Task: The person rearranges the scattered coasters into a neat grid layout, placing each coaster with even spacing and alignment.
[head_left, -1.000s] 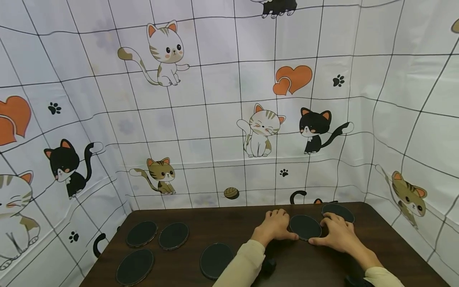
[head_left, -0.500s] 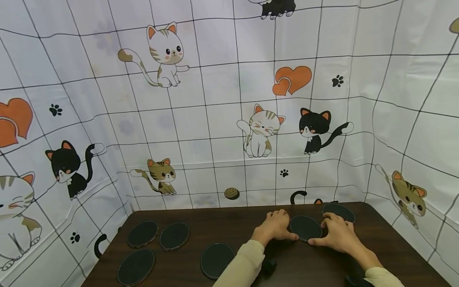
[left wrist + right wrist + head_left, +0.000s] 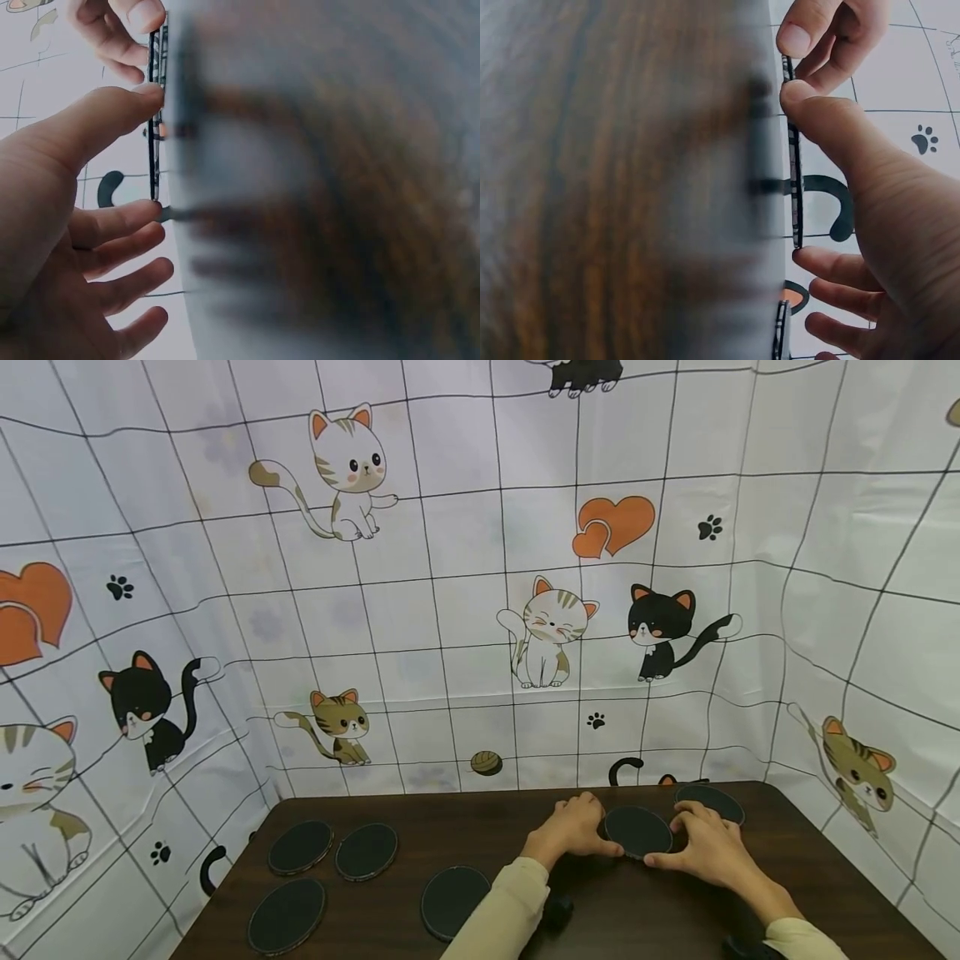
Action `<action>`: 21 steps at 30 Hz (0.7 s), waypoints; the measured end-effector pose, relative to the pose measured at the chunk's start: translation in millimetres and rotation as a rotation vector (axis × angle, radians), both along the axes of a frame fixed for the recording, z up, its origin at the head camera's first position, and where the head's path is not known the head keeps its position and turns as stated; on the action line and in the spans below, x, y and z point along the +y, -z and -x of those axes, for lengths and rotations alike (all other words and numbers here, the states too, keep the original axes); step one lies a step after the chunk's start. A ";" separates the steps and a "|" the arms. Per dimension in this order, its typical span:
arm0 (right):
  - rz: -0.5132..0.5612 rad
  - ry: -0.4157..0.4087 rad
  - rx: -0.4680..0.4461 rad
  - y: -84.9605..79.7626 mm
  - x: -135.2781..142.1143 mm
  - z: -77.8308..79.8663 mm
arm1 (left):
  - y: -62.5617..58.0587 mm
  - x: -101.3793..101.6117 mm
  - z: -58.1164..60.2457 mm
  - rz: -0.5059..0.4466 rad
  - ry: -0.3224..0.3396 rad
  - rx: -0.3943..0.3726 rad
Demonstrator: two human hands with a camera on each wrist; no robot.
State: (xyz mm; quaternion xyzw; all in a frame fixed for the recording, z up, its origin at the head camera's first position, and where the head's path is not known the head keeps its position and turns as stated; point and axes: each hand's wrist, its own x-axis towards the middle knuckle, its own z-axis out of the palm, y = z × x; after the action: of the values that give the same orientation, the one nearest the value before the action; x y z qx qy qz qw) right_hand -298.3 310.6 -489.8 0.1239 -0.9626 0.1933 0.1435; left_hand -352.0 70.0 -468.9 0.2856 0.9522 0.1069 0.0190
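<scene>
A thin, round dark disc like a coaster [image 3: 637,832] is between my two hands near the far right of the table. My left hand [image 3: 573,828] pinches its left side with thumb and index finger; the other fingers spread loosely. On the opposite side my right hand [image 3: 707,845] pinches it the same way. In the left wrist view the disc [image 3: 155,161] shows edge-on, level and very near the tabletop; I cannot tell whether it touches. The right wrist view also gives its striped rim [image 3: 795,184]. Beyond my right hand lies another dark disc [image 3: 712,800], partly hidden.
Several similar discs lie on the dark wooden table [image 3: 390,927]: a back-left disc [image 3: 300,847], its neighbour [image 3: 367,852], a front-left disc [image 3: 287,917] and a middle disc [image 3: 453,903] beside my left sleeve. A cat-print sheet [image 3: 442,610] hangs behind and at both sides.
Both hands keep their hold on the disc and stay almost still. The whole head view shifts very slightly.
</scene>
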 end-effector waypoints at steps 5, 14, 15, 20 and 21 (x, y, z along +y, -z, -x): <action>0.046 -0.002 0.026 -4.4 -0.3 -1.0 | -7.6 -3.6 -1.8 -0.030 0.008 0.038; 0.074 -0.004 0.062 -6.5 0.8 -2.4 | -14.2 -8.8 -7.2 -0.069 0.013 0.063; 0.078 -0.007 0.063 -6.9 1.0 -2.7 | -15.7 -9.3 -8.4 -0.073 0.012 0.068; 0.111 -0.030 0.090 -11.3 0.9 -3.6 | -22.9 -12.9 -14.8 -0.089 0.004 0.106; 0.113 -0.037 0.097 -12.2 0.6 -3.9 | -23.8 -14.0 -16.2 -0.090 0.001 0.112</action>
State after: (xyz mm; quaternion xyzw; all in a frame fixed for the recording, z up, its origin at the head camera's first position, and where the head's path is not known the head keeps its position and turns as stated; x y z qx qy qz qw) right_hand -294.4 311.3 -477.6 0.1425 -0.9397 0.2438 0.1930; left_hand -335.8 55.9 -445.1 0.2921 0.9459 0.1333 -0.0470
